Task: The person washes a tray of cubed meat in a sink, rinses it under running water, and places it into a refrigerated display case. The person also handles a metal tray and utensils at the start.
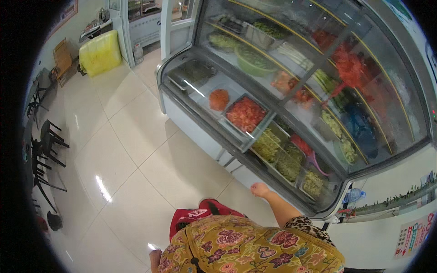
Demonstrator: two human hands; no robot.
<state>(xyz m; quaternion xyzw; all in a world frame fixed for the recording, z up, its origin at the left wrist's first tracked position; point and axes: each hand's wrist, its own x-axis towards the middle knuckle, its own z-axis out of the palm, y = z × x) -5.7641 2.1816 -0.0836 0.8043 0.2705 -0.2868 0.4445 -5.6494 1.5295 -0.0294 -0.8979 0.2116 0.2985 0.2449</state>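
My right hand (pixel 260 189) is beside the lower front of a glass-fronted refrigerated display case (pixel 198 126). Its fingers are curled and I see nothing in them. Only a small part of my left hand or wrist (pixel 155 258) shows at the bottom edge, so its fingers are hidden. Behind the glass, a rectangular container of chopped red food (pixel 246 114) sits near a round orange item (pixel 219 99). Trays of pale shredded vegetables (pixel 267 145) stand at the right, with a pink-purple handle (pixel 318 164) over one. A yellow flowered garment (pixel 245 240) covers my front.
Upper shelves hold a green basin (pixel 254 61) of greens and red food (pixel 351 65). A yellow-covered object (pixel 100 53) stands near the doorway, with a plastic bottle (pixel 138 54) beside the frame. Black chairs (pixel 51 141) line the left. Red fabric (pixel 187 216) is below me on the tiled floor (pixel 136 191).
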